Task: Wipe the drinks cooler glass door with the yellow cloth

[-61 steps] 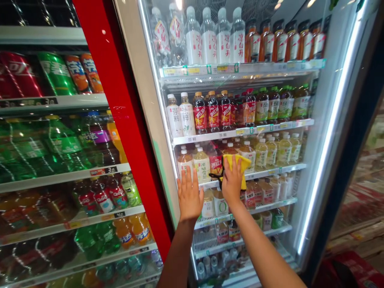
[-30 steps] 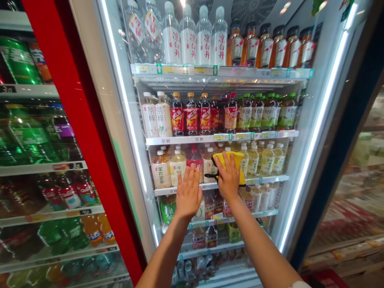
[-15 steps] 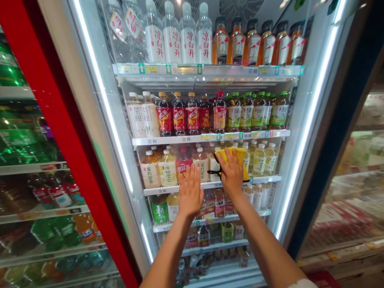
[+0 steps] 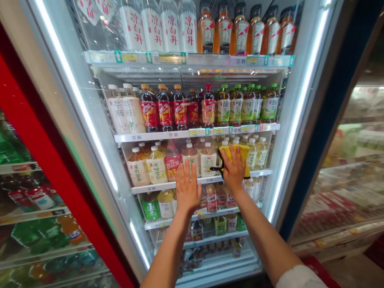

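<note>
Flat beneath the fingers of my right hand (image 4: pixel 235 170) is a yellow cloth (image 4: pixel 247 164) with a black edge and a small black loop. The hand presses it against what looks like the clear glass front of a lit drinks fridge (image 4: pixel 198 138), around its third shelf. My left hand (image 4: pixel 188 188) is raised flat with the fingers stretched out, holding nothing, to the left of the cloth. Whether its palm touches the glass I cannot tell. Behind the hands stand tea bottles, among them a red-labelled bottle (image 4: pixel 173 162) and a white-capped bottle (image 4: pixel 208 160).
Higher up are red-labelled bottles (image 4: pixel 165 108), green-capped bottles (image 4: pixel 237 106) and clear water bottles (image 4: pixel 172 28). A red-framed cooler (image 4: pixel 33 132) stands on the left. To the right, past a dark frame (image 4: pixel 327 96), are blurred shelves of packages (image 4: pixel 336 200).
My view has shifted, so the shelves appear further left and a little higher. Both hands have moved right relative to the bottles, the cloth staying under my right hand.
</note>
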A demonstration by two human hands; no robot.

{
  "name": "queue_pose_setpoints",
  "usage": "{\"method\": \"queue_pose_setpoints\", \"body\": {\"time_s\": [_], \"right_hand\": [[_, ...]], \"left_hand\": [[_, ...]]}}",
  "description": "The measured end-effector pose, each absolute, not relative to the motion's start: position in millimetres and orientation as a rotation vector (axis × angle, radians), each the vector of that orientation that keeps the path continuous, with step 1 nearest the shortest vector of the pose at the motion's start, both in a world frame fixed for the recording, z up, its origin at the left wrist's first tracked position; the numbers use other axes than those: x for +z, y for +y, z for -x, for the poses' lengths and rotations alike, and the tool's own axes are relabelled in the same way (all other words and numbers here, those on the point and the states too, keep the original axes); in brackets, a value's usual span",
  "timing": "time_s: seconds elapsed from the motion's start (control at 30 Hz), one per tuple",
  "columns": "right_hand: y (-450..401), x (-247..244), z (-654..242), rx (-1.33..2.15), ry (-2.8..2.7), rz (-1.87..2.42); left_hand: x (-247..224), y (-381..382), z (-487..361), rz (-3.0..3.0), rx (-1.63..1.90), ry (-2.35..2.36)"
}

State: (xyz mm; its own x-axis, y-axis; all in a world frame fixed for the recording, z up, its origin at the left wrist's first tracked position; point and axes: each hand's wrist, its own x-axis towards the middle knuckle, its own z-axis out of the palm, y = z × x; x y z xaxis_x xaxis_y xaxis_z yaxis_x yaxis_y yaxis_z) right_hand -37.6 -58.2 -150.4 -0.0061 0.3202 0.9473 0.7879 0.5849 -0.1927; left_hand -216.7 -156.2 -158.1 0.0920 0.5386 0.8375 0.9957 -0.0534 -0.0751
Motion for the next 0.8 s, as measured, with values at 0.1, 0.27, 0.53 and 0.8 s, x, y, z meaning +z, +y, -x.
{"method": "queue_pose_setpoints", "body": {"time_s": [0.1, 0.27, 0.53, 0.8], "right_hand": [[-53, -163, 34, -0.459, -1.386, 0.971], [-59, -177, 53, -0.436, -1.391, 0.862], [-37, -163, 17, -0.486, -1.201, 1.053], [-33, -177, 7, -0.507, -1.411, 1.007]], "left_hand": [[-156, -154, 218, 1.686, -0.827, -1.523], [-151, -153, 220, 1.780, -0.797, -1.458], [-158, -144, 210, 1.707, -0.863, -1.375], [-167, -131, 193, 1.838, -0.809, -1.308]]}}
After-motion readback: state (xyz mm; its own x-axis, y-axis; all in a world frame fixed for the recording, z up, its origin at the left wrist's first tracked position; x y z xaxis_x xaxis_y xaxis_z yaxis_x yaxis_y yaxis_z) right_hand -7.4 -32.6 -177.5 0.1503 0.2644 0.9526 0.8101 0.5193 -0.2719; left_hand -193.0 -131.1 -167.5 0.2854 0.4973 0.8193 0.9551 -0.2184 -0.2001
